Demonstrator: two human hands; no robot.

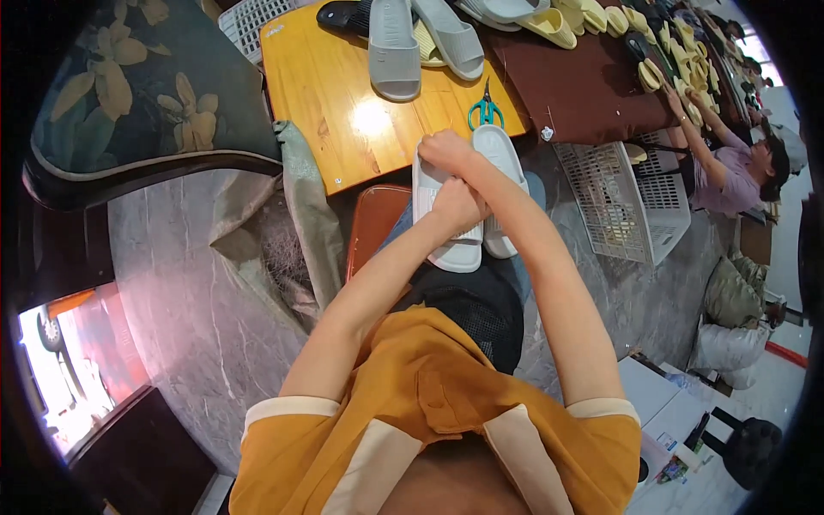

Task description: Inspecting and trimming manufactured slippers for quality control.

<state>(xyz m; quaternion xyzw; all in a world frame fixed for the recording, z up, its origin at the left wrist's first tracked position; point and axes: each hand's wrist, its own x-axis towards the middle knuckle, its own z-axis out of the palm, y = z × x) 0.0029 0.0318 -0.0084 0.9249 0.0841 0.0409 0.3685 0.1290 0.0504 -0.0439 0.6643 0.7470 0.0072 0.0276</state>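
Note:
A pair of white slide slippers lies on my lap. My left hand (pixel 460 208) is closed over the strap area of the left white slipper (pixel 455 257), just below my right wrist. My right hand (pixel 446 152) rests as a closed fist at that slipper's far end; whatever its fingers hold is hidden. Beside it, the right white slipper (pixel 498 153) lies partly under my right forearm. Just beyond, scissors with teal handles (pixel 486 113) rest on the yellow wooden table (pixel 322 103).
Grey slippers (pixel 396 51) sit on the table, yellow ones (pixel 549 28) on a brown-covered surface (pixel 562 86). A white plastic basket (pixel 614 206) stands right, an open sack (pixel 300 215) left. A floral-backed chair (pixel 154 94) is at far left. Another person (pixel 730 176) handles yellow slippers.

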